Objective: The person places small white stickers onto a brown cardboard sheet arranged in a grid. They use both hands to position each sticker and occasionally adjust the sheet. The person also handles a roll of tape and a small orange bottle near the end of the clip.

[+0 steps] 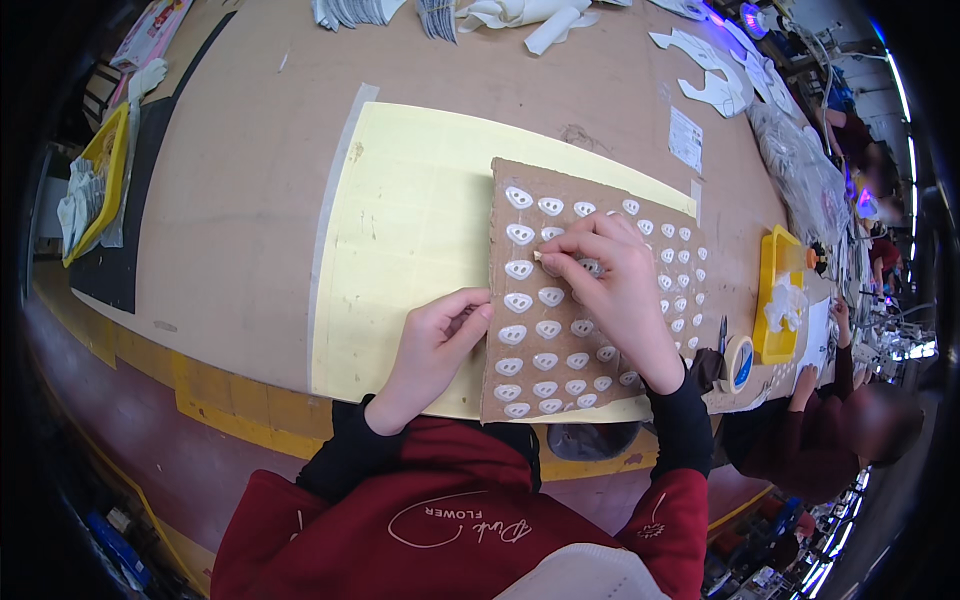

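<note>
Cardboard sheet [590, 300]: brown, studded with rows of small white teardrop pieces [517, 300], lying on a pale yellow mat [410, 240] at the near edge of the surface [250, 180].

Right hand [612, 285]: fingers drawn together, pinching a small pale item at its fingertips [548, 258], pressed to the sheet's upper rows; what the item is cannot be told.

Left hand [437, 345]: loosely curled, holding nothing, fingertips resting on the sheet's left edge.

Handling note: the job likely goes best with the left hand pinning the sheet flat while the right works one piece at a time, row by row.

Nearby, right: roll of tape [738, 362], yellow tray [775, 295]. Far left: second yellow tray [105, 170]. Far edge: white cut shapes [715, 85]. Another person [850, 420] sits at the right.
</note>
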{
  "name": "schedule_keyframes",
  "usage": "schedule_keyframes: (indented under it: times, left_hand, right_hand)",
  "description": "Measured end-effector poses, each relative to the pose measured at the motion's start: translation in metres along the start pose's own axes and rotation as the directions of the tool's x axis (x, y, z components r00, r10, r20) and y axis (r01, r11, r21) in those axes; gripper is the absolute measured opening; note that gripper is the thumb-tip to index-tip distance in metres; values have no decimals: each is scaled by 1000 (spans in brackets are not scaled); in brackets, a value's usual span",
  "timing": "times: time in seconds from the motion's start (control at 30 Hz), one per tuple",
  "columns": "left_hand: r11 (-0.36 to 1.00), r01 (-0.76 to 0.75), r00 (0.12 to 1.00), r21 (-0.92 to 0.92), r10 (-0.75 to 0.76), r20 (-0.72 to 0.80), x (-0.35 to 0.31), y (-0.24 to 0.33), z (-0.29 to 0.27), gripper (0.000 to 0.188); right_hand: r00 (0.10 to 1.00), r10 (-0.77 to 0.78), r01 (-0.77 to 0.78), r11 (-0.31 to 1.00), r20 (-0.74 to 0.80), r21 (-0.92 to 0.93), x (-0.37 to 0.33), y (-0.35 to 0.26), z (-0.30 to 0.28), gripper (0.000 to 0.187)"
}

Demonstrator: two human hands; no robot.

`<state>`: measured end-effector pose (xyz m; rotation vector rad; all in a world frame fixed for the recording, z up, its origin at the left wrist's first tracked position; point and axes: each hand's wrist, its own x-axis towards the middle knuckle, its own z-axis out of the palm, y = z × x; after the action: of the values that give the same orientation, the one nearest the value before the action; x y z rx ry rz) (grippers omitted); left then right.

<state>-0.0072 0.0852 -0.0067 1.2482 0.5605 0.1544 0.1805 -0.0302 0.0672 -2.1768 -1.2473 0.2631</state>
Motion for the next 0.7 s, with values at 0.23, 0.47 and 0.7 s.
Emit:
schedule_keyframes:
  times: [0.23,0.47,0.7]
  left_hand:
    - [1000,-5,1000,-18,6,1,-1,0,1,22]
    - [1000,3,1000,-9,-3,10,-1,3,1,21]
    - [1000,1,1000,-8,-1,9,-1,5,1,21]
  right_hand:
    - [1000,-17,17,999,-18,-41,-13,-3,-1,6]
    - [998,-28,22,994,-52,-112,-21,-3,-1,5]
    - [998,-18,12,995,-57,-102,-23,0,0,5]
